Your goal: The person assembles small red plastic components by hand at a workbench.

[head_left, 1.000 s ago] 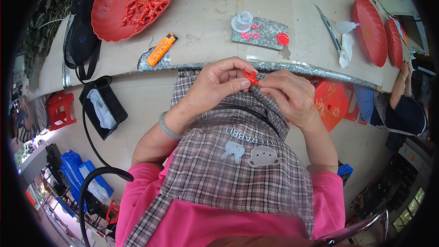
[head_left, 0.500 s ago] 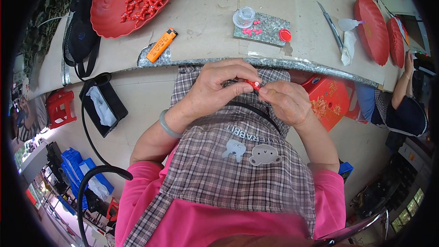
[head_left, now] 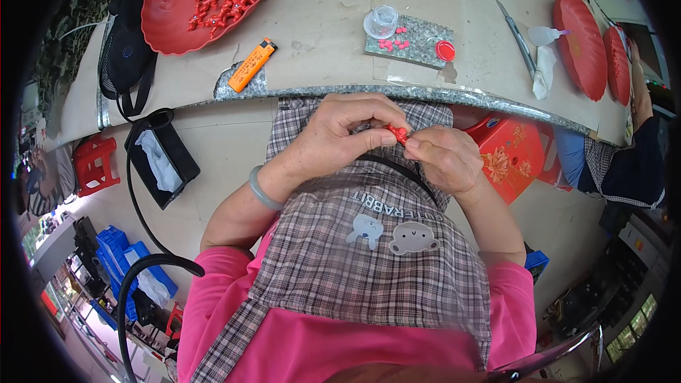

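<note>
Just in front of the table edge, above my checked apron, my left hand (head_left: 347, 128) pinches a small glossy red figurine (head_left: 397, 132) between thumb and fingers. My right hand (head_left: 447, 158) meets it from the other side, with thumb and forefinger closed on the figurine's right end. Fingers hide much of the piece. On the table beyond, a grey stone slab (head_left: 418, 39) carries a small clear cup (head_left: 382, 23), several tiny pink pieces (head_left: 394, 45) and a round red cap (head_left: 445, 50).
A red scalloped plate (head_left: 167, 32) of similar figurines stands at left, an orange lighter (head_left: 252, 65) nearer me. Rightward are a craft knife (head_left: 517, 37), a dropper bottle (head_left: 545, 35) and red trays (head_left: 580, 50). A red stool (head_left: 507, 159) stands below. At far right is another person (head_left: 631, 159).
The figurine has turned slightly between my fingers, and its pale spot no longer shows. Both hands keep their hold. The other person's arm at far right has shifted.
</note>
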The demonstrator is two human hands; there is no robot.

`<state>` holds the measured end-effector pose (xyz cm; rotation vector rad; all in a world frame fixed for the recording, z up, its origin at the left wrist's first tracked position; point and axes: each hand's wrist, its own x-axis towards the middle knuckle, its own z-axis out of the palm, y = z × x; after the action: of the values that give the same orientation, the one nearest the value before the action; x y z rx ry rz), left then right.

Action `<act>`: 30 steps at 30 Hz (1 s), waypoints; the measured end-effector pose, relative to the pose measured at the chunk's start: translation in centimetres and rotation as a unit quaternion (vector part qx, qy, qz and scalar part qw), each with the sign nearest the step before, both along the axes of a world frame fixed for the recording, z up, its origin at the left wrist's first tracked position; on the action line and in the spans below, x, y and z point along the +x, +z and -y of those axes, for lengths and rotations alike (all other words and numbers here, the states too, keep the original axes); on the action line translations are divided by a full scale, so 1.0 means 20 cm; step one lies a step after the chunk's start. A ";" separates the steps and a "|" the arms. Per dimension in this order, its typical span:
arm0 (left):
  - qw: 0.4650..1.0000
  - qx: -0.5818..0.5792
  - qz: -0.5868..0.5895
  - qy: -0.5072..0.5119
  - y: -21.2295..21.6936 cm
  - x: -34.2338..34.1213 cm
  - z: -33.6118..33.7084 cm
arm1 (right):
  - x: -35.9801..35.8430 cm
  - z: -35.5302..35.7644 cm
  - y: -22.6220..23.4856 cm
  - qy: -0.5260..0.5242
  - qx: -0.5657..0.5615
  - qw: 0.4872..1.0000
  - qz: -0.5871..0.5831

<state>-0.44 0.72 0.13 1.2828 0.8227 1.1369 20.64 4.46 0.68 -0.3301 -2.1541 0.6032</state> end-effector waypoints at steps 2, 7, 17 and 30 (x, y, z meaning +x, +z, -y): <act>1.000 -0.016 0.011 -0.001 0.00 0.01 0.01 | 0.00 0.00 -0.01 -0.001 -0.002 1.000 -0.005; 0.999 -0.031 0.010 -0.007 0.00 0.00 0.01 | 0.00 0.01 -0.02 -0.008 -0.005 1.000 -0.008; 0.998 -0.049 0.033 -0.011 -0.01 -0.01 0.02 | -0.02 0.01 -0.01 -0.013 -0.006 1.000 -0.003; 0.997 -0.067 0.042 -0.016 -0.02 0.00 0.01 | -0.01 0.00 -0.03 -0.008 -0.018 1.000 -0.015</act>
<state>-0.35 0.51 -0.30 1.1256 0.8005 1.0844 20.45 4.43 0.10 -0.3567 -2.1117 0.6350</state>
